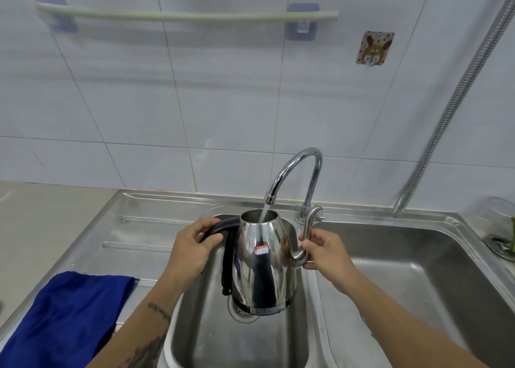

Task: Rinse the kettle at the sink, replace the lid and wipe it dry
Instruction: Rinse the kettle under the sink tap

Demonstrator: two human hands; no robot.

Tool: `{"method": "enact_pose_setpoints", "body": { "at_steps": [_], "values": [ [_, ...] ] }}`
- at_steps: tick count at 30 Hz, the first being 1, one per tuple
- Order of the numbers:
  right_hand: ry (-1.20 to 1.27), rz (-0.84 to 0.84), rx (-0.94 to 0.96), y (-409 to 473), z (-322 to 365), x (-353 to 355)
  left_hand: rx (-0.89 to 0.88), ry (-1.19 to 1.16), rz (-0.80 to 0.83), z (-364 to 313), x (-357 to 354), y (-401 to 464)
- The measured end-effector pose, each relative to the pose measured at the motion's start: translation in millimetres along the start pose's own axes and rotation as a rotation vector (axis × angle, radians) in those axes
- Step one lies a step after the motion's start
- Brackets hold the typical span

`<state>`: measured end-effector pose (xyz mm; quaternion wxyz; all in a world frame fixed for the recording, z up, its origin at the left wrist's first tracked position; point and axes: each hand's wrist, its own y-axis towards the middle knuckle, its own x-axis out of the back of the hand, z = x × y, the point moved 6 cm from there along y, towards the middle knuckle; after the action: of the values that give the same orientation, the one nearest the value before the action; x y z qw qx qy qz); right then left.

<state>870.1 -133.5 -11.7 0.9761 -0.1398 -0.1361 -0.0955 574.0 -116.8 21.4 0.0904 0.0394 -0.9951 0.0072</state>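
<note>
Filling under the running faucet (295,172), the lidless kettle (264,259) hangs upright over the left sink basin (195,337); left hand (192,250) closed round its black handle (223,228), right hand (326,250) pinching the spout (306,233). Best keep the mouth centred beneath the stream, then swirl.

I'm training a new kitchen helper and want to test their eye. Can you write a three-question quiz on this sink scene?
1. True or false: the kettle has its lid on.
2. Which hand grips the kettle's spout? A) left hand B) right hand C) neither
3. Fill in: the blue cloth lies on the ____ to the left of the sink basin.

Key:
1. False; the top is open and water from the tap runs in.
2. B; the left hand holds the black handle.
3. Drainboard.
</note>
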Motion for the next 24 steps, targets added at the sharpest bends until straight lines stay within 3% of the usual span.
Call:
{"method": "enact_pose_setpoints", "body": {
  "at_steps": [13,24],
  "values": [
    [0.019,0.08,0.002,-4,7,-9,-0.049,0.082,-0.138,6,4,9],
    [0.036,0.071,0.053,7,11,4,-0.075,0.045,-0.112,-9,6,11]
  ]
}}
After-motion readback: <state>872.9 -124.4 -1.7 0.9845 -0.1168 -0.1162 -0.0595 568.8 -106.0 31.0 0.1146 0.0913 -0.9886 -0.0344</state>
